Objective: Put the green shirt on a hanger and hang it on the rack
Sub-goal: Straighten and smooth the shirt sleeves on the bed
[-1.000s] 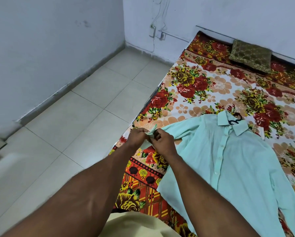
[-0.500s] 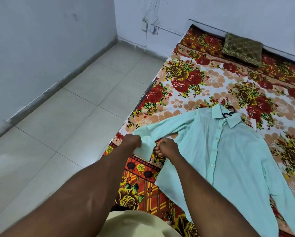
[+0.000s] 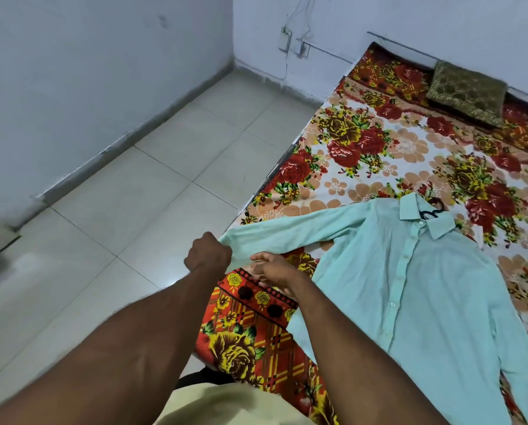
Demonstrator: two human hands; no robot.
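The green shirt (image 3: pixel 410 296) lies flat on the flowered bed (image 3: pixel 348 142), front up and buttoned, and there's the black hook of the hanger (image 3: pixel 431 212) poking out at the collar (image 3: pixel 410 207), so by the look of it the hanger is already inside. The work in hand is the near sleeve (image 3: pixel 287 237), drawn out toward the bed's edge over the tiled floor (image 3: pixel 164 194). The left hand (image 3: pixel 209 254) is a closed fist round the cuff end, fabric clamped inside the curled fingers. The right hand (image 3: pixel 275 271) sits just beside it, fingers loose and part-spread, tips touching the sleeve's lower edge, nothing visibly pinched. This reads as tidying the sleeve, the last touch before lifting. The far sleeve runs down the right side of the view, lying on the bed.

What the next move calls for, as a judgement: let the cuff go, reach up to the hook at the collar, and lift so the shoulders settle on the hanger without sliding off. Thin cloth, it will drape and swing. The rack is nowhere in view, so the person will have to turn and find it
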